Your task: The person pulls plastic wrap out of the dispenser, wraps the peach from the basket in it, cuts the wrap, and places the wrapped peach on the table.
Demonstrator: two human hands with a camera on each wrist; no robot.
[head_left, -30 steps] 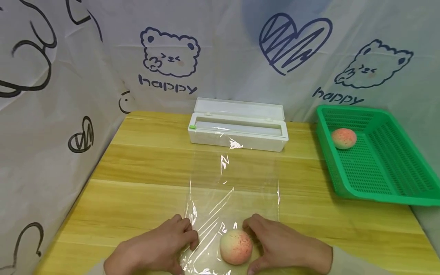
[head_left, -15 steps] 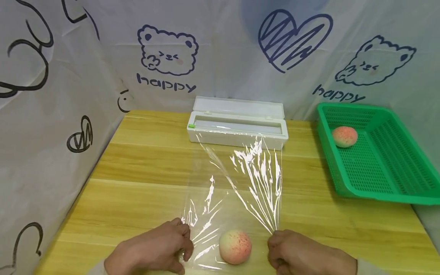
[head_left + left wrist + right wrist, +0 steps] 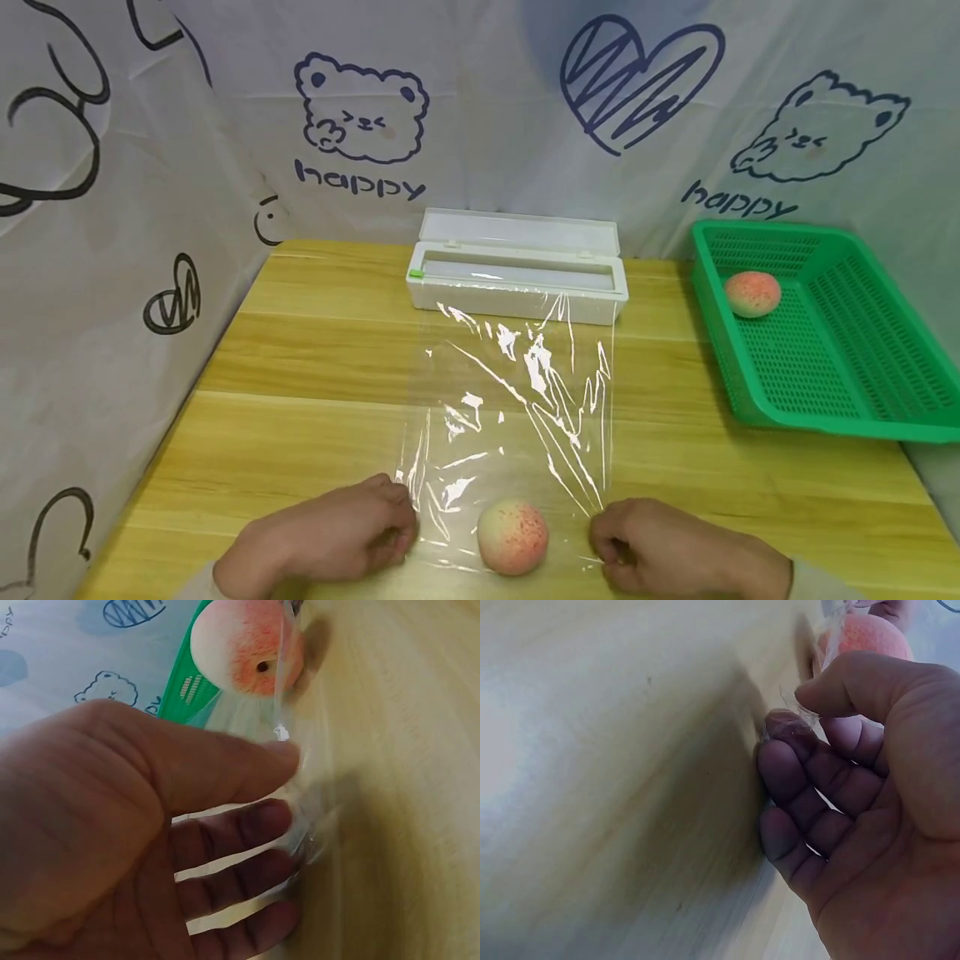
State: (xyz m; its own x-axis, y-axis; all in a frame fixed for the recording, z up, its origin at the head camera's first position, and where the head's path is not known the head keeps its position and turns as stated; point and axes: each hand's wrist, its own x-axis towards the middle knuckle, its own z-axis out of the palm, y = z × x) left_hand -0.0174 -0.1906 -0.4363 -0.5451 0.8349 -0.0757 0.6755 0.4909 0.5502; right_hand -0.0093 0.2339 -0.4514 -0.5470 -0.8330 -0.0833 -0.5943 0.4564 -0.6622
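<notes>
A sheet of clear plastic wrap (image 3: 495, 417) runs from a white dispenser box (image 3: 517, 302) toward me over the wooden table. On its near end sits a pink and cream peach (image 3: 513, 537), between my two hands. My left hand (image 3: 330, 529) pinches the film's near left edge; in the left wrist view the wrap meets the thumb tip (image 3: 281, 761) and fingers. My right hand (image 3: 667, 546) holds the near right corner, bunched between thumb and curled fingers (image 3: 784, 769). Creases fan out across the film from that corner.
The dispenser's lid (image 3: 517, 232) stands raised at the back, a roll visible inside. To the right is a green perforated basket (image 3: 720, 367) with another peach (image 3: 752, 294) in it. Printed white cloth (image 3: 495, 108) hangs behind the table and along the left side.
My right hand has gone from beside the peach out to the right and taken the film's corner. The left fingers have closed on the left edge. The film is lifted and creased; the peach stays put.
</notes>
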